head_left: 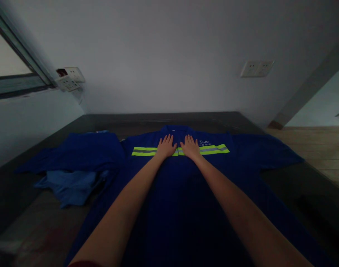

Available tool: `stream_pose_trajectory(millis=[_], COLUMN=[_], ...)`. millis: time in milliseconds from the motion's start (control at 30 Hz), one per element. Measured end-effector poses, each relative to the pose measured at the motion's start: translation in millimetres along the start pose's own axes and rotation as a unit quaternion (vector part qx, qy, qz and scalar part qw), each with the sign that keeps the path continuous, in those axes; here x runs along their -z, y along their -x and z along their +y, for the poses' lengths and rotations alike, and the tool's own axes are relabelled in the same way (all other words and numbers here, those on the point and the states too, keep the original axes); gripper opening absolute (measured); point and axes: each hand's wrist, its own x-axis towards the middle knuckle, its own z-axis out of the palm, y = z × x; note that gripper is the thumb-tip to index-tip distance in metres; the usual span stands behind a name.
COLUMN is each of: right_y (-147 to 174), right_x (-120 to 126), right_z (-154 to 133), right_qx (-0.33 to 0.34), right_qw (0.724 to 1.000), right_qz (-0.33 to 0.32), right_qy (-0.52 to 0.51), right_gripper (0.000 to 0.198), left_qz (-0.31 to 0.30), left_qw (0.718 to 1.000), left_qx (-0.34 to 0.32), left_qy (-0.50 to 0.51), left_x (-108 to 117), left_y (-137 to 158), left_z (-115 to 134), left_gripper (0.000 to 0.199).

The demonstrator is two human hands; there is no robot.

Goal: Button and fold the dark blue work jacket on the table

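A dark blue work jacket (180, 200) lies spread front side up, its collar (177, 128) pointing at the wall. Across its chest runs a yellow-green reflective strip (218, 149) with a grey middle band, and white lettering sits above the strip on the right. My left hand (166, 146) rests flat on the chest, left of the centre line, fingers stretched out. Just right of that line my right hand (190, 146) also presses flat, fingers spread. Neither hand grips the cloth. The right sleeve in view (272, 150) stretches out sideways toward the table's edge.
Under the jacket is a dark table (222, 118) against a pale wall (163, 55). A lighter blue garment (72, 185) lies crumpled at the left, partly under dark blue cloth (86, 152). Wall sockets (257, 69) are at the right, with a loose socket (67, 83) at the left.
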Motion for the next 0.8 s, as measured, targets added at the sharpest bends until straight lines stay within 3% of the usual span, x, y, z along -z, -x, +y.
stream_pose_trajectory(millis=[333, 433, 567, 667, 800], right_y=[0, 3, 6, 5, -3], right_x=[1, 2, 5, 2, -8], right_z=[-1, -2, -3, 0, 5], right_qx=[-0.004, -0.003, 0.003, 0.007, 0.019], right_qw=[1.000, 1.000, 1.000, 1.000, 0.998], right_qz=[-0.001, 0.006, 0.013, 0.018, 0.041], right_qy=[0.009, 0.014, 0.013, 0.020, 0.035], right_gripper=[0.065, 0.065, 0.065, 0.065, 0.067], left_qz=[0.007, 0.054, 0.166, 0.249, 0.357], left_qw=[1.000, 0.998, 0.982, 0.959, 0.914], left_qx=[0.010, 0.007, -0.013, -0.016, 0.029], left_qy=[0.012, 0.036, 0.085, 0.135, 0.191], left_x=[1, 7, 29, 66, 137], left_y=[1, 9, 26, 48, 103], left_z=[-1, 6, 7, -23, -120], left_gripper=[0.069, 0.069, 0.056, 0.049, 0.043])
